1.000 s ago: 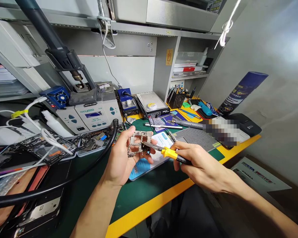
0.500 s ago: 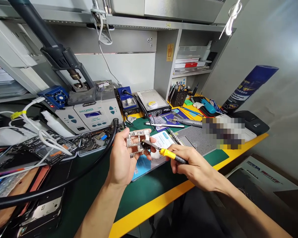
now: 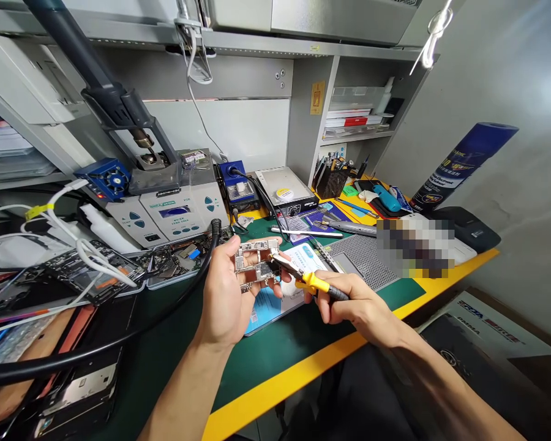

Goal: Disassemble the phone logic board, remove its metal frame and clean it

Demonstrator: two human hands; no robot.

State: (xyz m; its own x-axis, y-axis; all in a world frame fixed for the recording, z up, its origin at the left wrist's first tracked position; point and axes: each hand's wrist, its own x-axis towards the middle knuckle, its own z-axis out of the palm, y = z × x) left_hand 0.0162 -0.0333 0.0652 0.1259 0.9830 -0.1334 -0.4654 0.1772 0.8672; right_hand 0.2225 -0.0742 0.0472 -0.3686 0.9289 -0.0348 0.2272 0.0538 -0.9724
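Note:
My left hand [image 3: 224,293] is closed around the edges of a small circuit board [image 3: 257,267] with cut-out gaps, tilted above the bench. In my right hand [image 3: 349,300] is a pair of pliers [image 3: 314,283] with yellow and black handles. Their metal jaws point left and reach the board's right side; whether they grip it I cannot tell. Below both hands lies a blue and white printed sheet or packet [image 3: 269,306], partly covered by them.
A hot-air station [image 3: 179,214] stands back left, and its black hose [image 3: 165,318] crosses the green mat [image 3: 252,380]. Trays of circuit boards [image 3: 174,260] lie left. A perforated metal plate [image 3: 367,260], a pen holder [image 3: 330,177] and a tall blue can [image 3: 463,165] are right.
The pliers' tips have shifted up and slightly right along the board, and the tool has rolled so both handles show more. My left hand still holds the board.

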